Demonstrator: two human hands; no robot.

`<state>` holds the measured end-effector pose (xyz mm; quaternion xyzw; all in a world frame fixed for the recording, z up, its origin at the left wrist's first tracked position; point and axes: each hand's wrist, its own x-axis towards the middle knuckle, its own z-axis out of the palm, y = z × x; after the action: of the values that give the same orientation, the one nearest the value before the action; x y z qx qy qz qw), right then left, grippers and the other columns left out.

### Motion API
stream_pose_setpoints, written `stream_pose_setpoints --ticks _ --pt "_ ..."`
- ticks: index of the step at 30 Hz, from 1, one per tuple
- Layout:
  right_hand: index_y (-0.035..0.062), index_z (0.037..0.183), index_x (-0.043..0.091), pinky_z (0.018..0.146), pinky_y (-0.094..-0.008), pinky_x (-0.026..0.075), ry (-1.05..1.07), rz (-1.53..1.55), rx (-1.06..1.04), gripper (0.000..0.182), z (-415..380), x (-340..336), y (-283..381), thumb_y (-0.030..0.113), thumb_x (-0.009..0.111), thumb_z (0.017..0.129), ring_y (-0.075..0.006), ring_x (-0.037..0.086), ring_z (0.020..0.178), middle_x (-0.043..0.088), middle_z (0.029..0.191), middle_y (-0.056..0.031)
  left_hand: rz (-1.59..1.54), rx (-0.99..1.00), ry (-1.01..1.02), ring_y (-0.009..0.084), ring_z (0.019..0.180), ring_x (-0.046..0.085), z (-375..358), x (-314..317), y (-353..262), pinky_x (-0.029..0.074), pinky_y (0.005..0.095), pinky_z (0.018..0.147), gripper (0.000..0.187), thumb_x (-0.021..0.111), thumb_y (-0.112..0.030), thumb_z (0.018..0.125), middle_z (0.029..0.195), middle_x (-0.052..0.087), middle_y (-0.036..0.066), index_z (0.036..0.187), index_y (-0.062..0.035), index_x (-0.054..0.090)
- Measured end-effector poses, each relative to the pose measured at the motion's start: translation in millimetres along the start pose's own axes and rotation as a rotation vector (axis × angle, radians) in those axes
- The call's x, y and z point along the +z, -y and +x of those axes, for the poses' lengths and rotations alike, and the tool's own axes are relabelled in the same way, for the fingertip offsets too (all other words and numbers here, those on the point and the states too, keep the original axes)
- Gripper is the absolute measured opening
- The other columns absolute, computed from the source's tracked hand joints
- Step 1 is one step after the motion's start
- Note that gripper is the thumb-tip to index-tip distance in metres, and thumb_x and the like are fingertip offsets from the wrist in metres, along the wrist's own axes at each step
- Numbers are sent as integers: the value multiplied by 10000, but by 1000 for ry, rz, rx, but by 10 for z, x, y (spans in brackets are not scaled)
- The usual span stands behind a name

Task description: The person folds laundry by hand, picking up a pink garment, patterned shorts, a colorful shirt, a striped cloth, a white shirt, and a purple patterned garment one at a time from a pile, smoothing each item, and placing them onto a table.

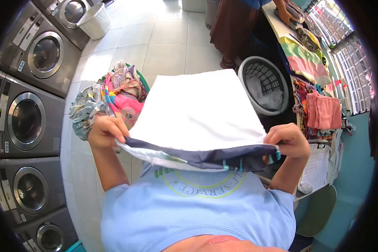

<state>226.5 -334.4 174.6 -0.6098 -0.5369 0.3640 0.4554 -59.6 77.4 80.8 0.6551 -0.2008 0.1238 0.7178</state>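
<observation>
Stretched out in front of my chest is a white cloth (199, 111), its near edge folded so that a dark navy printed side with light blue patches shows. My left hand (108, 131) pinches the left corner of that edge between thumb and fingers. At the opposite corner my right hand (287, 140) is closed on the same edge, fingers curled over it. The cloth hangs away from me, roughly rectangular. Behind my left hand, a heap of crumpled laundry (124, 98) in grey, pink and mixed colours partly hides a green basket (144, 82).
Front-loading machines (26, 119) line the left wall. A white basket (94, 22) stands beyond them. On the right, a grey laundry basket (264, 111) holds clear plastic. Folded clothes (323, 111) cover a long table, where another person's hand (286, 17) touches a pile.
</observation>
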Motion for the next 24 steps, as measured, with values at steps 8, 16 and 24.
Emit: stream_pose_setpoints --ticks 8,16,24 --pt "7 909 615 714 -221 460 -236 238 306 111 434 -138 -1184 68 642 820 -85 598 805 655 854 -22 -7 -380 -632 151 834 617 114 -69 710 491 268 752 257 709 -62 769 910 653 70 1001 21 636" --pt "-9 1397 264 994 -487 372 -684 -774 764 693 1263 840 -2614 382 537 894 -395 418 1235 346 1375 -250 1477 -452 -547 385 1172 500 653 -2 2202 430 435 953 570 607 -330 874 1318 459 254 1322 -14 448" --pt "-65 1341 347 1037 -435 341 -708 -86 1104 792 865 861 -3039 550 520 874 -390 433 1241 417 1348 -273 1267 -873 -626 481 1130 479 177 206 2356 413 497 943 723 523 -546 865 1290 434 309 1334 -7 412"
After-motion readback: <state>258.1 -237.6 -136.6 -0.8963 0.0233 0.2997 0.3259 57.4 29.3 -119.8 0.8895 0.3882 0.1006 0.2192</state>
